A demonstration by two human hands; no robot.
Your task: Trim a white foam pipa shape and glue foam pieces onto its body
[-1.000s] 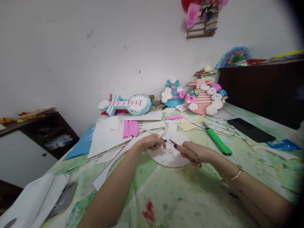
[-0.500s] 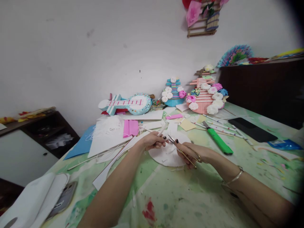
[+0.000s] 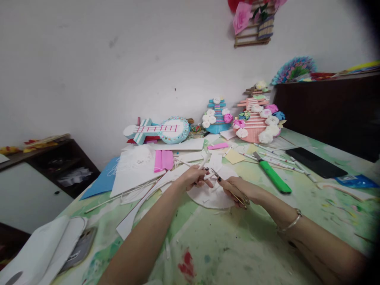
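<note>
My left hand (image 3: pixel 194 177) pinches a thin white strip (image 3: pixel 204 161) that sticks up above its fingers. In my right hand (image 3: pixel 237 190) is a pair of scissors (image 3: pixel 242 196) with gold-coloured handles. The scissor tips lie close to the strip at the left fingertips; whether the blades touch it I cannot tell. Beneath both hands lies a round white disc (image 3: pixel 204 200) with small white scraps on it. A white rectangular piece (image 3: pixel 215 159) extends from the disc's far edge.
To the right lie a green utility knife (image 3: pixel 274 176), several markers (image 3: pixel 279 163) and a black phone (image 3: pixel 316 161). White sheets (image 3: pixel 127 172) and pink paper (image 3: pixel 163 160) are on the left. Decorated model instruments (image 3: pixel 175 130) line the wall. A grey phone (image 3: pixel 80 247) sits front left.
The scissors have turned a little in my right hand, with their handles now closer together. My left fingers have shifted slightly around the white strip.
</note>
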